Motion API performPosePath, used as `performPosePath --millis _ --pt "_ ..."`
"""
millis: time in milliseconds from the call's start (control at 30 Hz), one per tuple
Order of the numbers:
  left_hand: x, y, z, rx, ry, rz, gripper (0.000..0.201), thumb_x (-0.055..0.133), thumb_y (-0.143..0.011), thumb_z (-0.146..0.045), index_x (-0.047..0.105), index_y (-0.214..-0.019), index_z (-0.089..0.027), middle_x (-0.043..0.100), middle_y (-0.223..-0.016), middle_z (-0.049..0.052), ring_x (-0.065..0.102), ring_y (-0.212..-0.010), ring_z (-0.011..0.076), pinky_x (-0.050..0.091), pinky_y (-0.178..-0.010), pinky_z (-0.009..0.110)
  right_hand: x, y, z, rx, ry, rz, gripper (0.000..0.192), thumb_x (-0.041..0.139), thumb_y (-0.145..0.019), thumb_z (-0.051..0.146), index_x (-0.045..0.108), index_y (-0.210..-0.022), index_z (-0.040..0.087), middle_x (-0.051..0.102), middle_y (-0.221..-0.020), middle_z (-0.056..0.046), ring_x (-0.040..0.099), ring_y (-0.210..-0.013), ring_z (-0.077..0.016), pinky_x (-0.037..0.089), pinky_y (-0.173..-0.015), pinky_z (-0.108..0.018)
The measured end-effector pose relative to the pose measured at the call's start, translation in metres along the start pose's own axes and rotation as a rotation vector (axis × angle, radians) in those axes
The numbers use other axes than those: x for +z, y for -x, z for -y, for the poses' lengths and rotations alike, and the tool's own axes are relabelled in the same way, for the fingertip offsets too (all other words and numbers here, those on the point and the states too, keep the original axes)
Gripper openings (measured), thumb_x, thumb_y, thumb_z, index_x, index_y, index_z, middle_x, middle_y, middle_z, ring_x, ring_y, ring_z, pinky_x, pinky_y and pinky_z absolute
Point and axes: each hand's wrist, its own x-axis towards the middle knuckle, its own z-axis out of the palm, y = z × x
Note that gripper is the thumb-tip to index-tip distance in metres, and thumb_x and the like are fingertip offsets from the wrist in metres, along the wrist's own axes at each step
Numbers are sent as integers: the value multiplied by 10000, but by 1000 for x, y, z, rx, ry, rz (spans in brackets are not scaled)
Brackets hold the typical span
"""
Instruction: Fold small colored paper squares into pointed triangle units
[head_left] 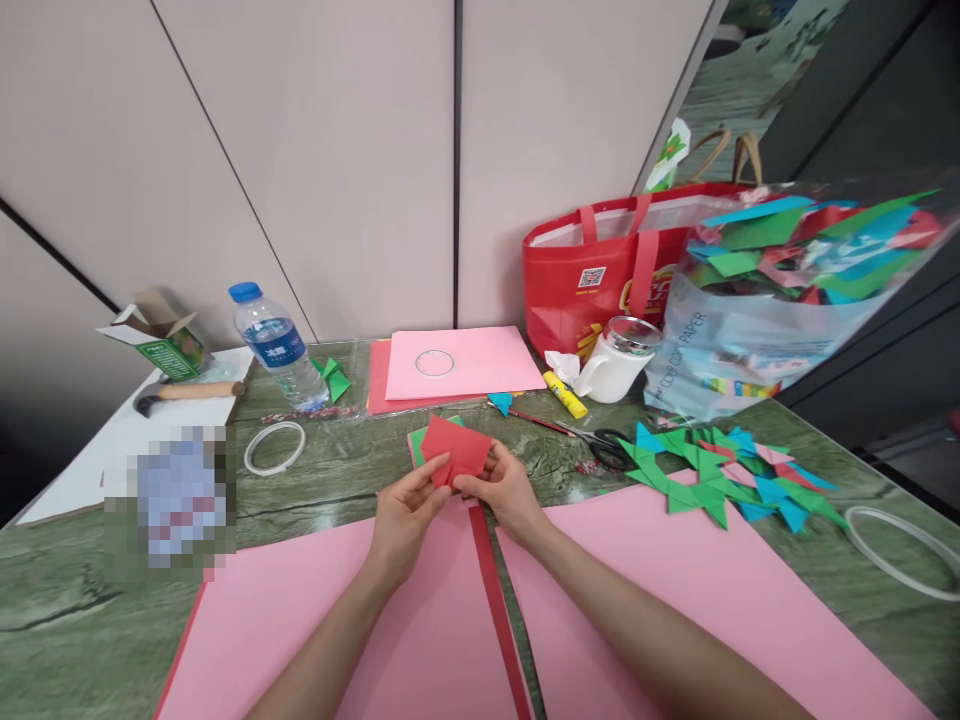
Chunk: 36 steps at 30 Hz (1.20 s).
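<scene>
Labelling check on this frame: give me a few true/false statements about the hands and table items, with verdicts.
1. Both hands, left hand and right hand, hold the red paper. True.
2. The water bottle lies on its side. False: it stands upright, blue cap on.
3. The scissors lie right of the hands, near the white mug. True.
4. The folded paper shapes are all red. False: they are green, blue and pink.
5. The red tote bag sits on the floor. False: it stands on the table against the wall.
</scene>
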Motion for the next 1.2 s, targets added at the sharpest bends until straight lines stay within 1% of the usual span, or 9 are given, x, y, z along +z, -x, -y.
performPosePath --millis 367,567,667,767,867,1000,1100,1200 --pt "2 2 1 5 -19 1 401 643 -675 -237 593 -1070 -191 621 -1092 69 549 -1017 222 435 -865 315 -1 -1 -2 13 -2 -15 474 746 -532 212 470 -917 187 642 -772 0 598 -595 -121 470 -472 -204" --pt "4 4 0 -14 17 -6 428 659 -657 -245 590 -1074 -175 622 -1086 81 542 -1026 234 431 -872 342 -1 0 -2 17 7 -22 481 740 -534 234 473 -931 190 648 -796 -7 603 -603 -132 475 -472 -215" --pt "5 4 -1 -20 23 -6 442 666 -648 -241 589 -1079 -181 627 -1079 70 546 -1018 226 437 -862 325 -1 0 -3 10 13 -27 473 740 -536 227 477 -927 189 650 -811 -15 603 -618 -133 474 -477 -211" --pt "5 4 0 -17 7 -22 420 665 -649 -243 602 -1061 -191 630 -1073 58 547 -1011 217 441 -848 300 -2 -1 -5 16 23 -25 465 737 -545 229 479 -930 193 647 -790 -3 591 -583 -121 459 -444 -198" --pt "4 3 3 -19 -13 -49 416 674 -636 -257 617 -1042 -187 649 -1025 60 563 -974 223 455 -815 301 -3 -1 -5 17 29 -23 461 735 -545 239 482 -928 195 646 -769 2 590 -577 -124 458 -436 -199" --pt "4 3 6 -14 -13 -57 417 674 -633 -269 621 -1038 -186 667 -963 59 582 -916 213 464 -774 292 -1 0 -3 18 33 -29 461 738 -537 250 487 -919 189 647 -782 -6 598 -609 -137 465 -453 -206" --pt "3 3 9 1 -30 -61 407 664 -646 -264 618 -1044 -194 684 -821 29 602 -791 174 470 -710 261 0 0 -2 24 42 -35 457 741 -533 254 494 -911 188 647 -805 -13 596 -613 -139 451 -436 -198" --pt "4 4 9 16 -70 -72 392 657 -655 -256 621 -1040 -196 662 -671 -9 592 -669 140 467 -648 237 0 0 -3 24 39 -32 455 743 -531 249 505 -914 189 645 -807 -12 589 -617 -134 444 -442 -195"
